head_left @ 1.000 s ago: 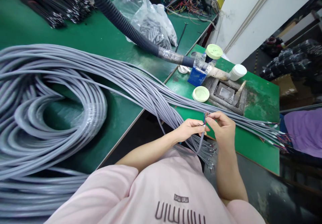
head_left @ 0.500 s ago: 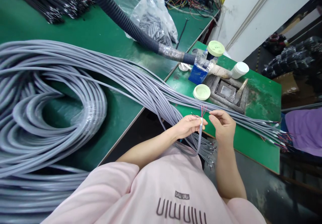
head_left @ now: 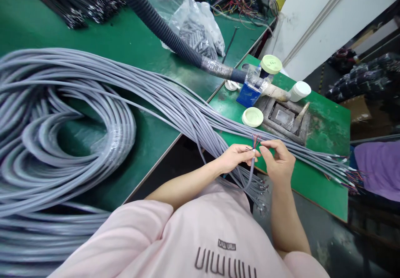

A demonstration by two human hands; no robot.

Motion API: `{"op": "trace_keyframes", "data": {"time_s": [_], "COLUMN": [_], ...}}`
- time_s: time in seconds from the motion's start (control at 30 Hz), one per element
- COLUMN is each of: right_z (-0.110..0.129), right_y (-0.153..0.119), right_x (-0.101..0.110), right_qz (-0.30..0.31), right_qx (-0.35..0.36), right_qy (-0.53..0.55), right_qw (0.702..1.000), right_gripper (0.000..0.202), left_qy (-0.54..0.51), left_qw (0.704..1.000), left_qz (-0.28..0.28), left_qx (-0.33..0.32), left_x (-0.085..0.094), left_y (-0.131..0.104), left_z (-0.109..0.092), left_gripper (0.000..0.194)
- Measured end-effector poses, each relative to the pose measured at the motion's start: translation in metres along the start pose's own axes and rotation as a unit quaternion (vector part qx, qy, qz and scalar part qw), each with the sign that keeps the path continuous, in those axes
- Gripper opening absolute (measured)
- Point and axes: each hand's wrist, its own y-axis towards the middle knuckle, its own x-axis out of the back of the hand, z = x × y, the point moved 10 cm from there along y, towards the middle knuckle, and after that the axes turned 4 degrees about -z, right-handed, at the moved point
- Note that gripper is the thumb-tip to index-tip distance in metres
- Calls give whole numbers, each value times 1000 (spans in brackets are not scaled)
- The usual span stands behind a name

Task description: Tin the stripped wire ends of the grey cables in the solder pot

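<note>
My left hand (head_left: 239, 158) pinches a grey cable (head_left: 251, 174) just below its stripped end. Thin coloured wires (head_left: 256, 139), red, blue and dark, fan upward out of that end, which has a white band under them. My right hand (head_left: 279, 161) is right beside the wires, thumb and index fingertip brought together in a pinch. Whatever lies between those fingertips is too small to make out. Under my hands hang more grey cable ends (head_left: 258, 201). Behind them, a long bundle of grey cables (head_left: 187, 117) runs across the bench.
A large grey cable coil (head_left: 120, 144) fills the left. A solder pot (head_left: 283, 117) stands behind my hands, with a tool (head_left: 301, 115) leaning in it, a ribbed hose (head_left: 168, 32), a pale green lid (head_left: 252, 116) and a white jar (head_left: 300, 90) around it. A person's purple sleeve (head_left: 379, 169) shows at right.
My right hand's fingertips have come closer to the coloured wires, and the thumb and index finger remain together. My left hand keeps its hold on the cable. The view has shifted slightly.
</note>
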Motion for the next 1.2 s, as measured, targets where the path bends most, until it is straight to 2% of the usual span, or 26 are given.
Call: {"op": "trace_keyframes", "data": {"time_s": [0.2, 0.53, 0.7, 0.83, 0.9, 1.0, 1.07, 1.13, 1.2], "right_z": [-26, -28, -46, -63, -68, -63, -45, -18, 3], "right_y": [-2, 1, -5, -10, -12, -11, -11, -19, -33], "right_x": [-11, -19, -24, -37, -39, -23, -7, -4, -14], "right_qz": [43, 69, 58, 51, 46, 8, -12, 4, 57], "right_qx": [-113, -161, -221, -269, -268, -190, -75, 69, 192], "right_qy": [56, 137, 221, 274, 271, 176, 66, -34, -104], "right_qw": [991, 975, 948, 922, 923, 966, 995, 997, 974], "right_gripper": [6, 9, 16, 23, 22, 12, 21, 37, 47], "left_qy": [54, 59, 45, 19, -3, -44, -72, -101, -128], "left_qw": [997, 998, 998, 999, 1000, 999, 997, 995, 992], "left_qz": [35, 32, 42, 40, 30, 10, -7, -18, -18], "left_qx": [-39, -18, -10, -2, 6, 18, 23, 21, 13], "left_x": [-8, -10, -10, -10, -8, -2, 2, 6, 7], "left_y": [-2, -3, -4, -4, -4, -2, 0, 2, 3], "left_z": [-10, -5, -1, 1, 1, -1, -4, -9, -14], "left_gripper": [40, 45, 45, 43, 44, 46, 46, 45, 42]}}
